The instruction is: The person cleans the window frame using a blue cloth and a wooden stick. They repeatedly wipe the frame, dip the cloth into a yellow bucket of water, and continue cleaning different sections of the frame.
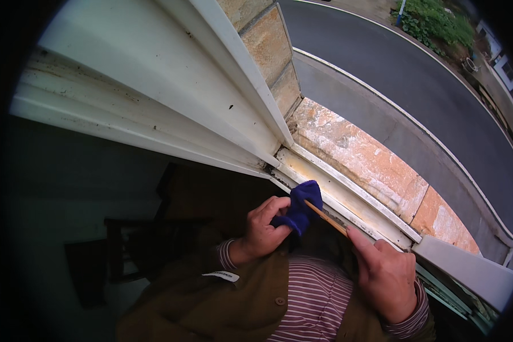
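My left hand [265, 226] pinches a dark blue cloth [302, 207] between thumb and fingers, near the inner side of the window sill. From my right hand [384, 273] a thin wooden stick [331, 220], like a chopstick, points up and left. Its far tip meets the cloth, and I cannot tell whether it presses in or only lies against it. Just beyond the cloth runs the white window track [337, 196], with yellowish stains and dark dirt along its grooves. Black grime gathers in the corner [278, 156] where the track joins the white upright frame [222, 89].
Outside lies a rough stone ledge [359, 158], and past it a road [380, 55]. A stone-clad wall [267, 47] borders the opening. At right, a white window sash [466, 265] stands in the frame. Behind my left arm, a dark wooden chair [115, 248] is dimly visible.
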A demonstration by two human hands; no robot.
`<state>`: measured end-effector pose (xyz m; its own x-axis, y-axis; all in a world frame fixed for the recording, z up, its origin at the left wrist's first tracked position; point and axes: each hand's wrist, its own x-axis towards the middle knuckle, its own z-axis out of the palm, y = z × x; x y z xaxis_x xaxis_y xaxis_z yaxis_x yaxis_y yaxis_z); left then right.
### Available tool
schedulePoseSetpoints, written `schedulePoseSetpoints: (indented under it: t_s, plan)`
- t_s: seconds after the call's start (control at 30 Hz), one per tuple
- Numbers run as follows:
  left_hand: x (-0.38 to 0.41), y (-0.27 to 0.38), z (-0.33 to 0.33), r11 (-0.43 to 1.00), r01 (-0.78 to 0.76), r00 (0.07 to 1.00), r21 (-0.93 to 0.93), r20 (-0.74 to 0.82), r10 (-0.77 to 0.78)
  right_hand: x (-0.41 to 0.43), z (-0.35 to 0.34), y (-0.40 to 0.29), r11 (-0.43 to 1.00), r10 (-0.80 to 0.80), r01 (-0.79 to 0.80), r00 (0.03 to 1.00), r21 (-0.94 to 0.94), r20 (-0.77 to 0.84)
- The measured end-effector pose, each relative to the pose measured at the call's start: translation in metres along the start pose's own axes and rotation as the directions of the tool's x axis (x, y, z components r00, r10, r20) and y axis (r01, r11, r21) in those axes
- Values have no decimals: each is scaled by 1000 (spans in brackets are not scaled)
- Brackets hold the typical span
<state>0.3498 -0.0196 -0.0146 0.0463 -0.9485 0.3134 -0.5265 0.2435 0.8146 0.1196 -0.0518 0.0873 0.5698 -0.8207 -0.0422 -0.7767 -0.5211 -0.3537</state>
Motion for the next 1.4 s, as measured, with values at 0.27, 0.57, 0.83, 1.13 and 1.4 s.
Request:
schedulePoseSetpoints:
  t_s: [0.27, 0.57, 0.83, 1.13, 1.4]
  plan:
    - [5, -5, -5, 944, 289, 946, -159, -106, -307, 53, -36, -50, 940, -48, 89, 990, -329, 129]
    - [9, -14, -13, 805, 487, 869, -338, 95, -486, 89, -2, -13, 994, -42, 23, 984, 109, 171]
    - [-1, 5, 6, 934, 271, 947, -235, -109, -302, 53, 57, -5, 689, 163, -146, 986, 710, 45]
    - [-9, 47, -6, 912, -329, 881, 244, -268, 390, -7, 35, 10, 392, -16, -104, 993, 914, 120]
    - [-44, 45, -61, 926, -208, 944, 315, -183, 274, -60, 56, 26, 666, -71, -10, 995, 746, 76]
